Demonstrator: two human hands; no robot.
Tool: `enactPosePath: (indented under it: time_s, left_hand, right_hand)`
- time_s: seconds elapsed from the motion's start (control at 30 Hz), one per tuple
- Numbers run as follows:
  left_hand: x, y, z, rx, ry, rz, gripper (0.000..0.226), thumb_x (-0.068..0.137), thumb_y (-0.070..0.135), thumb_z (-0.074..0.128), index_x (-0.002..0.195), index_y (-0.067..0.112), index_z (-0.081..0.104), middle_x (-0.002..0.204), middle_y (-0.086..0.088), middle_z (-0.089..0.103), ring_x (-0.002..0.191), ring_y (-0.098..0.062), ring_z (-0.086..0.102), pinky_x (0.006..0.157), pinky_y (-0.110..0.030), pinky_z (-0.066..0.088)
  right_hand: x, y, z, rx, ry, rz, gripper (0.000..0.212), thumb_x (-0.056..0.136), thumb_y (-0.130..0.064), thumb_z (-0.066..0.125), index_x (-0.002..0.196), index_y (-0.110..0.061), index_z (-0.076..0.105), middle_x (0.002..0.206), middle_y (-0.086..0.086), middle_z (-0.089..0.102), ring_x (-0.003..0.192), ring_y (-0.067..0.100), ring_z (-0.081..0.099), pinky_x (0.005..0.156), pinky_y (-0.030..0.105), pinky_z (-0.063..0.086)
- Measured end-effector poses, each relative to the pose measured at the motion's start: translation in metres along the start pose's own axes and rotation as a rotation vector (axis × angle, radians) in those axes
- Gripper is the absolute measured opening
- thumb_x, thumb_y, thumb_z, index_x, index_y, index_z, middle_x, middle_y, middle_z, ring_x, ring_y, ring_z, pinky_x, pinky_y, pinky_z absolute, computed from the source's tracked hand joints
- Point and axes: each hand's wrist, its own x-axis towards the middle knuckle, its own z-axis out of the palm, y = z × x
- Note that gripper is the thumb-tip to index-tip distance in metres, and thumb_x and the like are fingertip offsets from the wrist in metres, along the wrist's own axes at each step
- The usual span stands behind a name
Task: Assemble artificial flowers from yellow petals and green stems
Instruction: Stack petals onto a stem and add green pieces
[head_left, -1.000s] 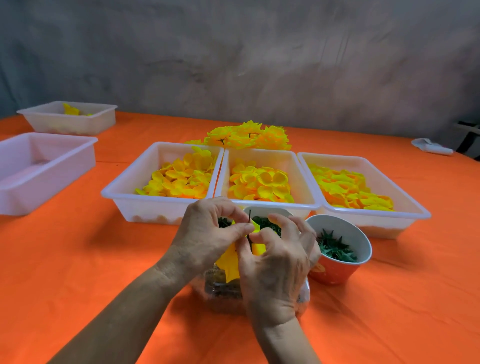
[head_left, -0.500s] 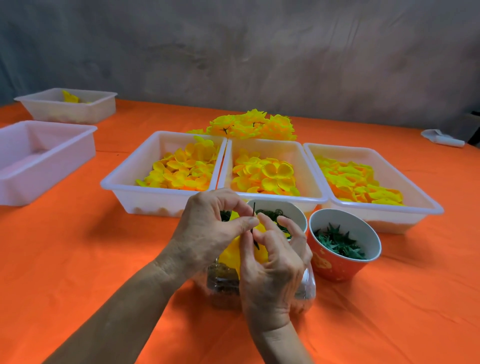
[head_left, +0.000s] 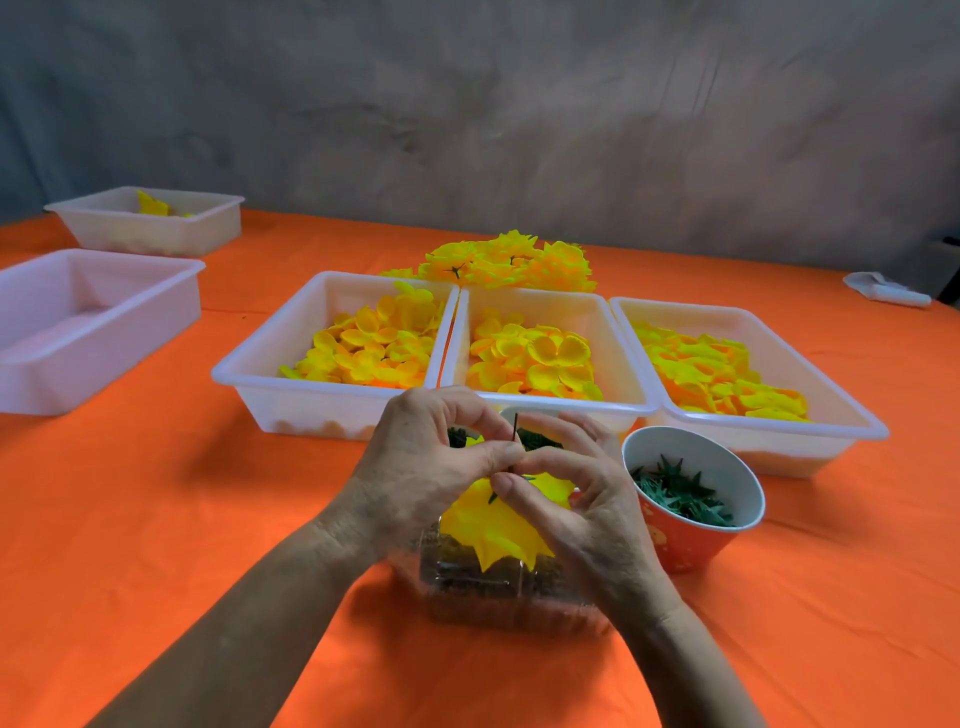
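Your left hand and right hand both pinch the thin stem. The yellow petals look soft and light. Grip the stiff stem, not the fabric.

No readable text, labels or numbers anywhere in your view. The red cup carries a pale yellow print on its side, too blurred to read.
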Motion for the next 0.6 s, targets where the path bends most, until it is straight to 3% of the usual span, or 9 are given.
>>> enactPosePath:
  time_s: [0.2,0.43,0.6]
  left_hand:
    - [0.002,-0.005,-0.001,-0.008,-0.008,0.008,0.021,0.071,0.017,0.080,0.064,0.032,0.067,0.071,0.014,0.065,0.075,-0.006,0.060,0.074,-0.026,0.043]
    - [-0.001,-0.003,0.001,-0.020,0.023,-0.001,0.021,0.071,0.014,0.080,0.064,0.029,0.067,0.071,0.011,0.065,0.073,-0.007,0.061,0.073,-0.025,0.045]
    - [-0.002,0.004,-0.001,-0.017,0.009,-0.055,0.017,0.069,0.016,0.081,0.064,0.028,0.070,0.071,0.009,0.067,0.074,-0.006,0.062,0.075,-0.026,0.048]
  right_hand:
    - [-0.002,0.008,0.007,0.022,0.039,-0.011,0.012,0.074,-0.038,0.075,0.072,-0.026,0.072,0.113,-0.023,0.060,0.127,0.013,0.037,0.105,0.030,0.028]
    - [-0.006,0.007,0.012,-0.037,0.076,-0.049,0.010,0.076,-0.032,0.075,0.075,-0.023,0.073,0.108,-0.017,0.064,0.123,0.013,0.039,0.102,0.021,0.026]
    - [-0.007,-0.004,0.005,-0.027,0.098,-0.043,0.009,0.073,-0.024,0.079,0.082,-0.025,0.076,0.102,-0.013,0.066,0.117,0.018,0.045,0.100,0.029,0.033]
